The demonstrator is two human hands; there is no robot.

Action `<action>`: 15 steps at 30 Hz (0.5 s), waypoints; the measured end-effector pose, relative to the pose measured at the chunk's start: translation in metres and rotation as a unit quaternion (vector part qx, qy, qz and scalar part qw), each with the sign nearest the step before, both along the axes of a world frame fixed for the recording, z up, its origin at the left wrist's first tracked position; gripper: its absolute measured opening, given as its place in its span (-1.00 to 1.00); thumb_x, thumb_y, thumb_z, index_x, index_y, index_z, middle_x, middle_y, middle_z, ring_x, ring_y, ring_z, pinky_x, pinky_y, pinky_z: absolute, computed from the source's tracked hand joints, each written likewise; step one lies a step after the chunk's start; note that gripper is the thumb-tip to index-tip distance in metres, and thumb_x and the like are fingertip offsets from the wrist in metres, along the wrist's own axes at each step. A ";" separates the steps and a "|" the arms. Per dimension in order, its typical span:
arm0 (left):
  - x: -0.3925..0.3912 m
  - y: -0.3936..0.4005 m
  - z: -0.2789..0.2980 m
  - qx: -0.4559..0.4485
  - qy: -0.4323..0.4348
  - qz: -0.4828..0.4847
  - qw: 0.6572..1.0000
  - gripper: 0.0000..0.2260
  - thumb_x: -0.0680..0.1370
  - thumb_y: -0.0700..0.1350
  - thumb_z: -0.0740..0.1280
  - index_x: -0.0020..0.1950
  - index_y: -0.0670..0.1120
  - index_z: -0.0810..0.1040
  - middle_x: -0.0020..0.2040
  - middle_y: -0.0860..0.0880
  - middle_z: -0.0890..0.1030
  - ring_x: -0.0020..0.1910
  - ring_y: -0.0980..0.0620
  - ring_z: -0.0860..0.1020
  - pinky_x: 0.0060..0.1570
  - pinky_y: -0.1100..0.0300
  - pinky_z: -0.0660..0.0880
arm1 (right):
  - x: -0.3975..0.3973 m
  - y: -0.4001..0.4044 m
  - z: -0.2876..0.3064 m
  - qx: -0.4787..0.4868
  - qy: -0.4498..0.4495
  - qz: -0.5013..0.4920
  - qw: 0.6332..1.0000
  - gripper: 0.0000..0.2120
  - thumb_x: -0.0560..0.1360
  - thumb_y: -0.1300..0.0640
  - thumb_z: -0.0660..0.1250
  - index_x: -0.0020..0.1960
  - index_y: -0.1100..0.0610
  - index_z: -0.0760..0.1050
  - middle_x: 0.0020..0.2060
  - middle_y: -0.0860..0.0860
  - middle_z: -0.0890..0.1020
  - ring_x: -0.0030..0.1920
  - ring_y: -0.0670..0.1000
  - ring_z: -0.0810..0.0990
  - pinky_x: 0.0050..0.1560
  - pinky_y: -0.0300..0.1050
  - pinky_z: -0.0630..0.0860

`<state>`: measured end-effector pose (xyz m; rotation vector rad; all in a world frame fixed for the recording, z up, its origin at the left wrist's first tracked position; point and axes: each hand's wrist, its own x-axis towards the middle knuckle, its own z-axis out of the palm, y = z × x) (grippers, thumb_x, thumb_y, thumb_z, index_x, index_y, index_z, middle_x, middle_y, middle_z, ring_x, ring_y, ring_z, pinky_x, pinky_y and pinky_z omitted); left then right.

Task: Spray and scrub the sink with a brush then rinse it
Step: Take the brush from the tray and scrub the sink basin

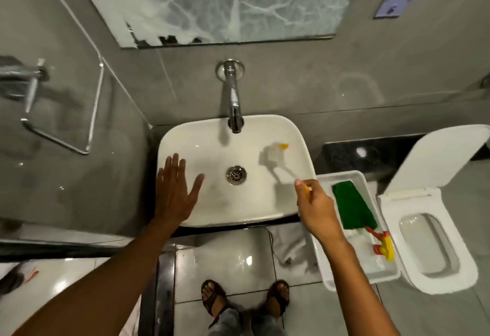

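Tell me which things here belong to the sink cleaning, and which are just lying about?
In use: white ceramic sink; white-bristled brush with yellow handle in right hand; chrome wall tap; green spray bottle.
Lying about: white toilet; chrome towel rail; mirror.

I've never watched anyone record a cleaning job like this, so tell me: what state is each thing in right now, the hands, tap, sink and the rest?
Left hand: open, fingers spread, over the sink's left rim.
Right hand: closed on the brush handle.
Brush: blurred, head inside the basin.
Sink: unplugged, no standing water visible.
Tap: no water running.
Spray bottle: lying flat in the white tray.
Toilet: lid raised.
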<state>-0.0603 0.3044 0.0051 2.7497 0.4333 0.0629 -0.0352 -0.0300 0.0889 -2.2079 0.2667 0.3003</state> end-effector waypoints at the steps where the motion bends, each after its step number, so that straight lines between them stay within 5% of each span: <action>1: -0.003 0.011 -0.003 0.003 0.003 0.013 1.000 -0.20 0.66 0.35 -0.02 0.69 -0.21 0.24 0.75 -0.18 0.16 0.76 -0.17 0.07 0.71 -0.18 0.02 | 0.001 0.016 -0.001 -0.026 0.021 0.013 0.999 -0.68 0.72 -0.16 0.15 0.12 0.09 0.47 -0.14 0.13 0.67 -0.08 0.27 0.64 -0.12 -0.02 0.43; 4: -0.005 0.024 -0.010 0.022 -0.011 0.039 0.999 -0.26 0.69 0.30 0.00 0.65 -0.22 0.31 0.71 -0.18 0.27 0.75 -0.15 0.12 0.71 -0.22 -0.04 | 0.007 0.056 -0.010 -0.092 0.094 0.007 0.991 -0.60 0.76 -0.04 0.11 0.32 0.30 0.39 0.17 0.33 0.67 0.15 0.36 0.66 0.00 0.04 0.48; 7: -0.005 0.026 -0.014 0.011 -0.049 0.053 0.997 -0.37 0.72 0.22 0.04 0.63 -0.20 0.35 0.69 -0.15 0.33 0.75 -0.13 0.14 0.71 -0.20 -0.03 | 0.014 0.083 -0.021 -0.151 0.157 -0.020 0.976 -0.51 0.76 0.06 0.07 0.56 0.37 0.18 0.37 0.35 0.58 0.35 0.37 0.60 0.26 0.14 0.52; 9: -0.006 0.027 -0.015 -0.019 -0.064 0.067 0.996 -0.41 0.73 0.17 0.06 0.62 -0.19 0.35 0.69 -0.15 0.33 0.74 -0.15 0.15 0.71 -0.19 0.01 | 0.008 0.101 -0.026 -0.197 0.181 0.015 0.963 -0.50 0.76 0.12 0.05 0.60 0.37 0.13 0.40 0.34 0.55 0.37 0.34 0.59 0.26 0.09 0.52; 12: -0.005 0.031 -0.017 -0.037 -0.074 0.080 0.993 -0.46 0.74 0.09 0.10 0.60 -0.22 0.38 0.68 -0.18 0.34 0.73 -0.19 0.19 0.69 -0.22 0.07 | -0.015 0.143 -0.025 -0.233 0.212 0.171 0.933 -0.66 0.72 0.22 0.05 0.45 0.27 0.35 0.40 0.29 0.50 0.36 0.29 0.57 0.14 -0.03 0.45; 15: -0.005 0.033 -0.020 -0.052 -0.076 0.075 0.993 -0.48 0.74 0.06 0.09 0.59 -0.22 0.39 0.69 -0.18 0.33 0.73 -0.18 0.18 0.69 -0.21 0.08 | -0.032 0.181 -0.017 -0.186 0.241 0.315 0.899 -0.85 0.71 0.27 0.08 0.05 0.10 0.38 0.37 0.35 0.47 0.23 0.34 0.61 0.24 0.15 0.56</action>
